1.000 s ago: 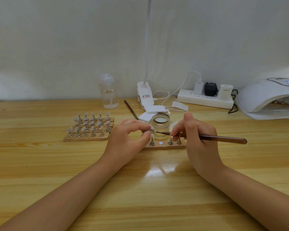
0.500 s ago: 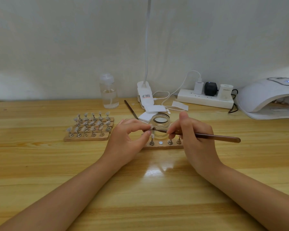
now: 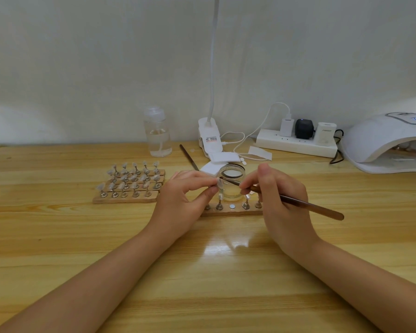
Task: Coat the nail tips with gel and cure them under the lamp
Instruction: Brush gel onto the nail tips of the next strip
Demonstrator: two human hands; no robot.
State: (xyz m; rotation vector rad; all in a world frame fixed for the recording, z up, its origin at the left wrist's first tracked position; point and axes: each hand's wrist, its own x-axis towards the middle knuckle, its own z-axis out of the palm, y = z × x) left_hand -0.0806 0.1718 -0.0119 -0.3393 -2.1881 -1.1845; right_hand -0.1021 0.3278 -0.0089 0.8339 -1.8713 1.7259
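Toward the table's [image 3: 58, 236] left stands a rack [image 3: 130, 186] of nail tips on pegs, with a clear bottle [image 3: 157, 134] behind it near the back edge. At the centre, the left hand [image 3: 185, 200] pinches one tip [image 3: 219, 182] on its peg between thumb and forefinger, above a strip [image 3: 231, 210] of pegs. The right hand [image 3: 276, 195] grips a brush [image 3: 298, 203], its point touching the tip, in front of a glass jar [image 3: 232, 181]. The curing lamp [image 3: 389, 143] sits at the back right corner.
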